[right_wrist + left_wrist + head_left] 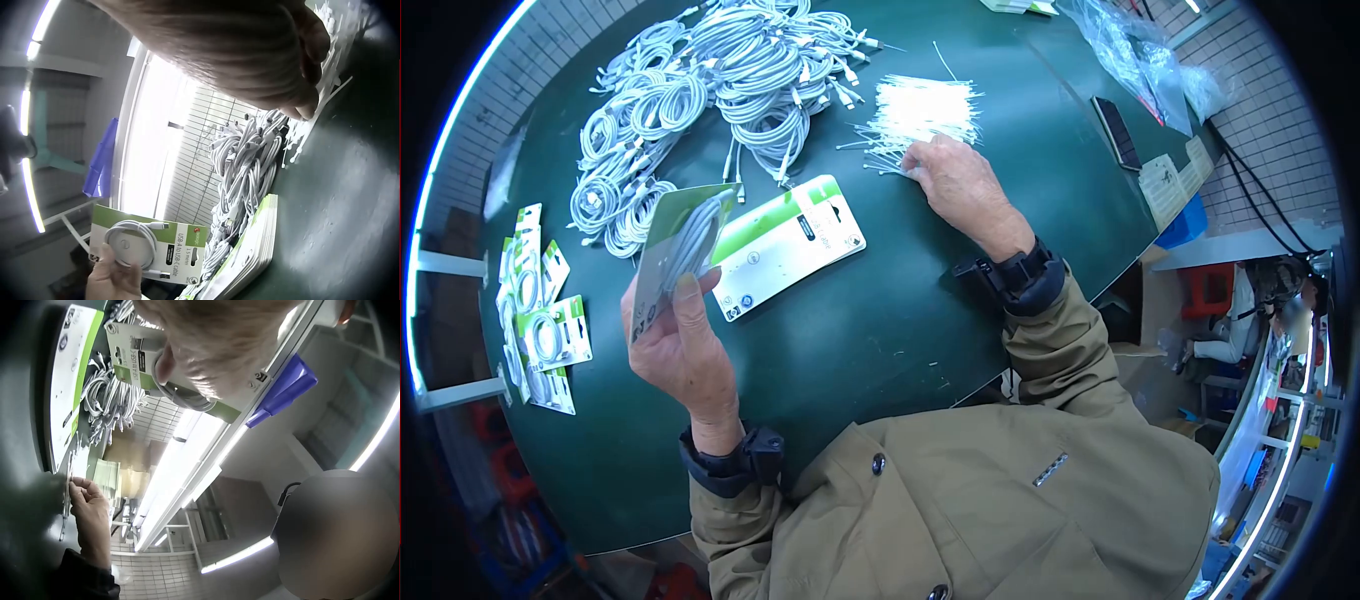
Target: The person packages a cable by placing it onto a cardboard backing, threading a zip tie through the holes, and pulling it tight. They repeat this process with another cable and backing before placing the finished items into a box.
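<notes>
My left hand holds up a green-and-white cable packaging card, thumb on the front. A coiled white cable lies against the card, which is printed USB-A to USB-C. My right hand is at the near left edge of a pile of white cable ties. Its curled thumb and fingertips pinch at the ties there; its palm hides part of the grip in the right wrist view. Between the hands lies a stack of flat packaging cards.
A big heap of coiled white cables covers the far left of the green table. Several carded cables lie at the left edge. On the right are a phone and clear plastic bags. Another person is beyond.
</notes>
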A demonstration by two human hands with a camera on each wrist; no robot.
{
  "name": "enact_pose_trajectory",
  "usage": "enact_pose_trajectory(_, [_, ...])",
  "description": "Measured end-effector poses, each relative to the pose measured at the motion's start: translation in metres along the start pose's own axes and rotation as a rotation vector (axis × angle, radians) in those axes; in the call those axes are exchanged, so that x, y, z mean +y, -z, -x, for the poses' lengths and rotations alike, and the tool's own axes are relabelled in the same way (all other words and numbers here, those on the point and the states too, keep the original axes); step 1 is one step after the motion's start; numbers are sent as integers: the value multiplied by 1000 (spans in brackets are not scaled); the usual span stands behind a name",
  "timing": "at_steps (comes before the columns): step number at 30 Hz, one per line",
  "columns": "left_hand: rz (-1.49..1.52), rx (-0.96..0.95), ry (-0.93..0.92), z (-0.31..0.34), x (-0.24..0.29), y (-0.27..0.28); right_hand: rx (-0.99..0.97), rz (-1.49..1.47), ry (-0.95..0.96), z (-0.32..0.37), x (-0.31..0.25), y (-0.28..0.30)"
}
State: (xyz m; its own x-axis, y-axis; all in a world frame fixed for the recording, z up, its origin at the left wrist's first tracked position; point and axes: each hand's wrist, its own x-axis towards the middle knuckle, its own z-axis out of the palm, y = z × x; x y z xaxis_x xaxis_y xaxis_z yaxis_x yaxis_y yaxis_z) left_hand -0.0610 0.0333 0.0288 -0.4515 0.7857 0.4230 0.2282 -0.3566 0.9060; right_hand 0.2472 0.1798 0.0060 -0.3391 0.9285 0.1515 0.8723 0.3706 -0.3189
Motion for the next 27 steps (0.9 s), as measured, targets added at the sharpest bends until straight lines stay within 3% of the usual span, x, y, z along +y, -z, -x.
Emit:
enact_pose_trajectory(4, [-39,7,-60,1,-4,-4,82,-47,-1,1,-4,4])
enact_pose_trajectory(7, [-22,-5,-96,1,-3,-7,224,-102,104,-1,0,1])
enact_pose_trajectory(15, [-33,-27,-207,-1,-5,-9,318,-310,106,-4,-10,6])
enact_pose_trajectory(18, [-181,-52,-386,-4,-9,-8,414,-341,86,-2,-18,13])
enact_pose_trajectory(21, [-271,-116,-440,-3,-11,-4,548,-338,94,-1,-21,20])
enact_pose_trajectory(27, [-268,-145,-415,-1,-14,-5,742,-296,74,0,-11,31])
